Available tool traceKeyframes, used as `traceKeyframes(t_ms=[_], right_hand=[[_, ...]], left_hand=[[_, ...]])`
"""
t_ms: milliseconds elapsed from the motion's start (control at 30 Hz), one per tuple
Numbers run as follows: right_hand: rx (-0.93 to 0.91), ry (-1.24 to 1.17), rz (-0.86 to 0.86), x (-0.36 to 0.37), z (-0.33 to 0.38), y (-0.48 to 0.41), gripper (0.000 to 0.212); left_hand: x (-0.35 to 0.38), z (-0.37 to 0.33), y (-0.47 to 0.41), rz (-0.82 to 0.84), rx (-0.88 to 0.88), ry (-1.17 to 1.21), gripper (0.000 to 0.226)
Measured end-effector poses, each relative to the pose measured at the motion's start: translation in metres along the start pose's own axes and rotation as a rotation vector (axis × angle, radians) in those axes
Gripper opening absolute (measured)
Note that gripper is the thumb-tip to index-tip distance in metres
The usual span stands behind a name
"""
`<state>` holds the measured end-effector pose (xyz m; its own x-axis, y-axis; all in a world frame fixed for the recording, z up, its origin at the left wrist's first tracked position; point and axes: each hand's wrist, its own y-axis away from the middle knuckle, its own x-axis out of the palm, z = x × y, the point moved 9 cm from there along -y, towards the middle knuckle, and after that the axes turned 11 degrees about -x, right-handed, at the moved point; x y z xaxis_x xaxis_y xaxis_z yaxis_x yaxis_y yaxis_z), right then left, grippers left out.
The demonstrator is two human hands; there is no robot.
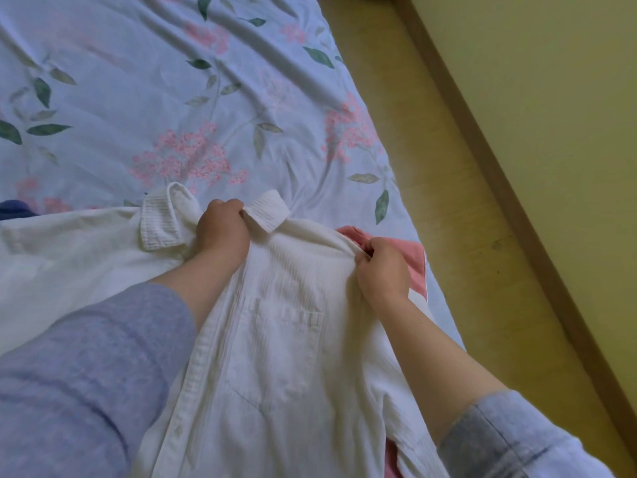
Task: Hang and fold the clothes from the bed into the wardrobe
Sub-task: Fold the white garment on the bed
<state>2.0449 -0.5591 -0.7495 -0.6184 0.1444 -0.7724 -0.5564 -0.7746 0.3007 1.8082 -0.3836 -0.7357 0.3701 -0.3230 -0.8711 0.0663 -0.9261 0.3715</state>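
On bed (138,98): white shirt (282,357) in left hand (222,229), right hand (381,270), apparently pinched.

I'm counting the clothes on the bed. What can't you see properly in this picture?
Head view:
- The pink garment: mostly under the white shirt; kind unclear.
- A dark blue cloth: cut off by the left edge and covered by the shirt.
- Shirt hem: cut off by the bottom edge.
- Fingertips of the left hand and right hand: tucked into shirt fabric.
- The wardrobe: out of view.
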Motion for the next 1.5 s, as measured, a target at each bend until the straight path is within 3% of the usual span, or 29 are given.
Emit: traceKeyframes(t_ms=[67,267,367,467,600,800,867,933,1100,1200,1267,1367,1433,1500], right_hand=[[-0.004,-0.014,0.010,0.000,0.002,0.002,0.012],[0.022,-0.075,0.127,-0.019,-0.006,0.018,0.010],[0.031,-0.014,0.157,-0.036,-0.030,0.043,0.020],[0.073,-0.017,0.126,-0.057,-0.062,0.078,0.024],[0.174,-0.149,0.145,-0.066,-0.109,0.128,0.021],[0.275,-0.089,0.196,-0.066,-0.171,0.188,0.029],[0.248,-0.072,0.193,-0.069,-0.183,0.201,0.020],[0.199,-0.058,0.118,-0.080,-0.188,0.209,0.035],[0.068,-0.007,-0.175,-0.137,-0.175,0.204,0.044],[0.085,-0.076,-0.101,-0.148,-0.180,0.196,0.040],[0.118,-0.097,0.061,-0.139,-0.194,0.200,0.040],[0.211,-0.257,0.187,-0.123,-0.222,0.226,0.032],[0.301,-0.365,0.232,-0.110,-0.242,0.252,0.027],[0.367,-0.375,0.278,-0.100,-0.262,0.277,0.019]], left_hand=[[-0.002,-0.001,0.002,0.007,-0.030,0.027,0.027],[-0.021,-0.015,0.047,0.000,0.121,0.040,0.056],[-0.026,-0.029,0.097,-0.032,0.301,0.083,0.049],[-0.005,-0.036,0.151,0.080,0.419,0.100,0.037],[0.028,-0.040,0.200,0.213,0.443,0.118,0.031],[0.069,-0.042,0.258,0.354,0.481,0.081,0.034],[0.088,-0.036,0.273,0.429,0.451,0.015,0.046],[0.108,-0.027,0.282,0.497,0.404,-0.098,0.066],[0.129,-0.018,0.292,0.493,0.395,-0.357,0.103],[0.138,-0.015,0.299,0.489,0.393,-0.451,0.114],[0.134,-0.019,0.302,0.414,0.434,-0.428,0.104],[0.125,-0.038,0.312,0.240,0.638,-0.366,0.062],[0.132,-0.046,0.324,0.220,0.763,-0.481,0.033],[0.144,-0.047,0.333,0.231,0.830,-0.649,0.018]])
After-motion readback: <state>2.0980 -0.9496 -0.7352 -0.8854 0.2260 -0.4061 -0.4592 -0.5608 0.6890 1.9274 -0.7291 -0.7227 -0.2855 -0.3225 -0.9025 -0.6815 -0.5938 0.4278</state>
